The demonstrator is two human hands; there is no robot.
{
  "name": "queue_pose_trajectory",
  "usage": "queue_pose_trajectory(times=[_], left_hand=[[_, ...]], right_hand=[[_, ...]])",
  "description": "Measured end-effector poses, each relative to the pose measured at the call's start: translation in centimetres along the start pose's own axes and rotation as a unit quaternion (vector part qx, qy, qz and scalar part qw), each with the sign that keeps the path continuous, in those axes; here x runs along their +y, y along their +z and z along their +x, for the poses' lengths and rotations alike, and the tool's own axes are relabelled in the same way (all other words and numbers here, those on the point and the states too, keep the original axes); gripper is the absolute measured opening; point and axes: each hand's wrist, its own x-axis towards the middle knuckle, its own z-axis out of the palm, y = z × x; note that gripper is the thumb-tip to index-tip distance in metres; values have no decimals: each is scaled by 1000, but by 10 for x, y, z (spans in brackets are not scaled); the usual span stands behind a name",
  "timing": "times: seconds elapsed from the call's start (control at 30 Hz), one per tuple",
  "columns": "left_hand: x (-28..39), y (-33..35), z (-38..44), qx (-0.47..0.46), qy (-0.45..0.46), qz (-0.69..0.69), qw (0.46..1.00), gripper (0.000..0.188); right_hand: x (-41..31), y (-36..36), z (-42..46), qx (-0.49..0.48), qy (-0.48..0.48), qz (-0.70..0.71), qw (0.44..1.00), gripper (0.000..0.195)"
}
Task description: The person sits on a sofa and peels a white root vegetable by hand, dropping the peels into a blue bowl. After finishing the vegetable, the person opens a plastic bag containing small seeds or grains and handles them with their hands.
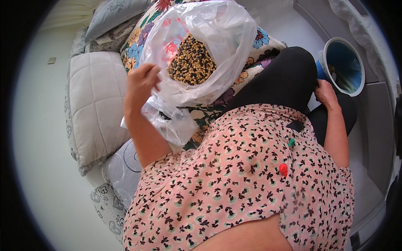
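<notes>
My left hand (145, 81), slightly blurred with its fingers curled, is raised just left of an opened white plastic bag (232, 59); whether it pinches anything cannot be told. Inside that bag lies a heap of mixed tan and black beads or beans (192, 62). Below my left wrist sits a smaller translucent plastic bag (179, 125) with some black pieces (164, 115) in it. At the right, my right hand (325, 93) is low beside my knee, near a blue bucket; its fingers are partly hidden by the leg, so its grip is unclear.
The large bag rests on a floral cushion or cover (267, 40). Grey pillows (97, 100) and a patterned cushion (124, 166) line the left side. The blue bucket (345, 69) with a pale rim stands at the right, with something pale inside. My black-clad legs (276, 75) lie between.
</notes>
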Motion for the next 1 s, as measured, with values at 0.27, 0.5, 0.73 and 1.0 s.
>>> queue_pose_trajectory(times=[0.27,0.5,0.73,1.0], left_hand=[[-29,82,135,23,77,231,970,25],[-21,118,158,58,111,241,962,26],[-59,130,172,57,186,241,951,23],[-69,132,125,107,205,135,964,23]], right_hand=[[-9,-4,-1,-19,28,10,999,24],[-7,-5,-1,-20,38,3,999,23],[-17,-8,-4,-24,43,-6,999,24],[-13,-7,-4,-14,40,-8,999,23]])
